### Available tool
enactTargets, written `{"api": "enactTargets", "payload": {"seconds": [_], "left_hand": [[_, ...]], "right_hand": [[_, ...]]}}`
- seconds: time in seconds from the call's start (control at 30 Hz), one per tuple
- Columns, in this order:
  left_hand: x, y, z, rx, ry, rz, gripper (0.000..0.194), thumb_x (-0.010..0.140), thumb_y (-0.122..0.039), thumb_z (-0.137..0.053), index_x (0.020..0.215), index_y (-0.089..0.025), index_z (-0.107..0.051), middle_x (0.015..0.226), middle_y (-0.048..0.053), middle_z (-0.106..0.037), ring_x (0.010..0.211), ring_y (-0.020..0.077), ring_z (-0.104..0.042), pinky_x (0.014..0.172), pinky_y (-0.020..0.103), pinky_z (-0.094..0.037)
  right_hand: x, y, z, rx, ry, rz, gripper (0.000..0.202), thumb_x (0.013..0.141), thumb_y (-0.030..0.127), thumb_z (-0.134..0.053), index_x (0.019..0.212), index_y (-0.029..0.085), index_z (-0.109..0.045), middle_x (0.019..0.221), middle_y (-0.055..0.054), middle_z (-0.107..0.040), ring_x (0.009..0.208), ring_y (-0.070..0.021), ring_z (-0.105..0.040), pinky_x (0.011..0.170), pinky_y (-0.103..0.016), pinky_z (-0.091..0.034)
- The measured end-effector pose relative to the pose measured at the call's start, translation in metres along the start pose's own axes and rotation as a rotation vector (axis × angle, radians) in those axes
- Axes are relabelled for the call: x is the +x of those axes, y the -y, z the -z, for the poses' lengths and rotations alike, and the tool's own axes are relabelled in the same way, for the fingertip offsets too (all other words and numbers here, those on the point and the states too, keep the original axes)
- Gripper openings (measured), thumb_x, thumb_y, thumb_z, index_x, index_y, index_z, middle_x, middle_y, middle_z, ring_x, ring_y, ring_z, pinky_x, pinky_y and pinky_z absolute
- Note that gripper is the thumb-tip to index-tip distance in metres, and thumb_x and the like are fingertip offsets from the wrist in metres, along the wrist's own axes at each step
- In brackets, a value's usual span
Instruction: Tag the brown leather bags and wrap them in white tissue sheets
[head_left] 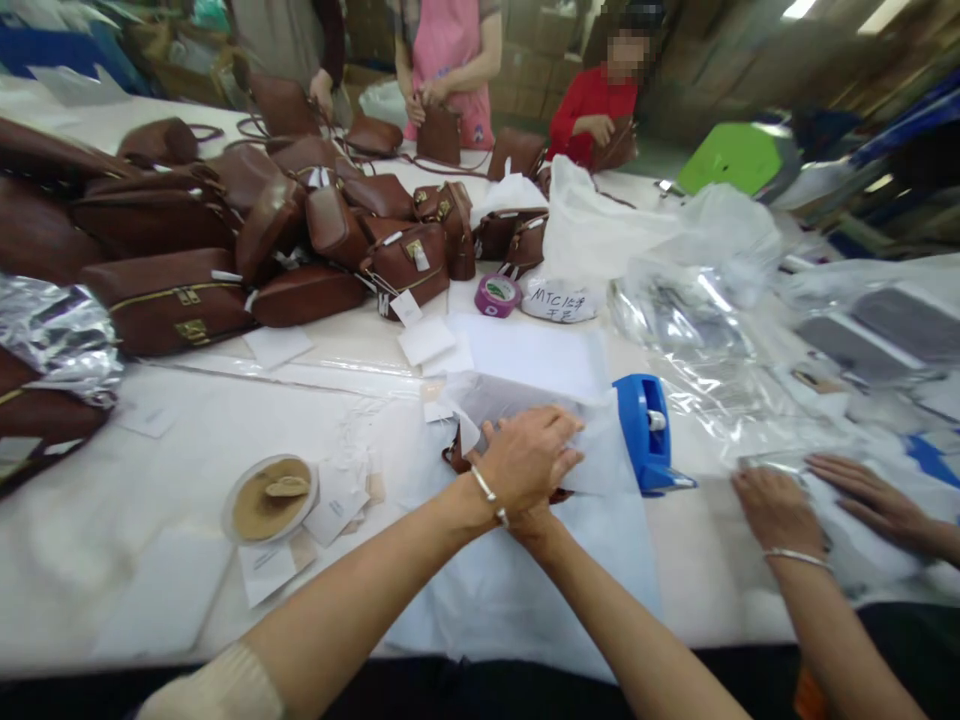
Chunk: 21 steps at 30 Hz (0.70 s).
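My left hand (531, 450), with a bracelet at its wrist, lies over a folded sheet of thin white paper (600, 440). Its fingers are stretched out toward the right. My right hand (525, 520) crosses beneath it and is mostly hidden, so its grip does not show. Under the paper, brown leather (453, 456) peeks out at the left and below the hands, probably a small bag. A larger pale sheet (480, 600) lies under all this. Just right of the paper stands a blue tape dispenser (643, 430); a small tag (436, 402) sits at the upper left.
Brown bags (180, 290) are heaped at the left and back. Near me are a tub of tan paste (270, 500), cards (337, 510) and a purple tape roll (496, 296). Clear plastic (697, 330) and a co-worker's hands (780, 510) are at right. Several people stand across the table.
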<state>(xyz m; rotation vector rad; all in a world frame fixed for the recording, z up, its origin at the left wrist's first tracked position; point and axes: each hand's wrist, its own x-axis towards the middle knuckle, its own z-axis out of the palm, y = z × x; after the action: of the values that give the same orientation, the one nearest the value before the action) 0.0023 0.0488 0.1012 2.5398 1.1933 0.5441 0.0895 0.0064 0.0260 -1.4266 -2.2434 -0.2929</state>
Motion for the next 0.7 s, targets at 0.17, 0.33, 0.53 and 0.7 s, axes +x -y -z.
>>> {"api": "enactTargets", "payload": {"seconds": [0.17, 0.33, 0.53, 0.7], "left_hand": [[0.037, 0.035, -0.038, -0.013, 0.076, -0.172, 0.044, 0.091, -0.031, -0.056, 0.135, -0.027, -0.051, 0.15, 0.004, -0.042, 0.141, 0.0257, -0.033, 0.116, 0.049, -0.026], [0.026, 0.072, -0.042, -0.094, 0.113, -0.285, 0.04, 0.098, -0.03, -0.045, 0.138, -0.027, -0.049, 0.154, 0.003, -0.036, 0.145, 0.0207, -0.023, 0.119, 0.046, -0.019], [0.024, 0.067, -0.051, -0.018, 0.049, -0.339, 0.043, 0.097, -0.031, -0.046, 0.139, -0.025, -0.047, 0.154, 0.006, -0.034, 0.146, 0.0225, -0.022, 0.12, 0.047, -0.015], [0.017, 0.062, -0.057, 0.101, -0.032, -0.267, 0.062, 0.093, -0.045, -0.05, 0.148, -0.022, -0.033, 0.155, 0.009, -0.032, 0.147, 0.0259, -0.019, 0.12, 0.05, -0.013]], "right_hand": [[-0.004, 0.002, -0.007, -0.047, 0.043, -0.009, 0.026, 0.091, 0.035, -0.057, 0.104, 0.016, -0.068, 0.118, -0.008, -0.066, 0.111, -0.0205, -0.06, 0.104, -0.043, -0.044], [-0.019, 0.016, 0.007, 0.16, 0.15, -0.022, 0.04, 0.082, 0.021, -0.06, 0.122, 0.023, -0.063, 0.127, -0.011, -0.062, 0.127, -0.028, -0.049, 0.112, -0.057, -0.031], [0.009, -0.016, 0.059, 0.218, -0.104, -0.233, 0.038, 0.092, 0.018, -0.049, 0.128, 0.022, -0.056, 0.127, -0.009, -0.061, 0.123, -0.0205, -0.053, 0.107, -0.042, -0.042], [0.041, -0.075, 0.026, 0.049, 0.081, -0.378, 0.047, 0.095, 0.043, -0.045, 0.137, 0.021, -0.049, 0.143, -0.012, -0.049, 0.136, -0.0289, -0.038, 0.112, -0.055, -0.028]]}}
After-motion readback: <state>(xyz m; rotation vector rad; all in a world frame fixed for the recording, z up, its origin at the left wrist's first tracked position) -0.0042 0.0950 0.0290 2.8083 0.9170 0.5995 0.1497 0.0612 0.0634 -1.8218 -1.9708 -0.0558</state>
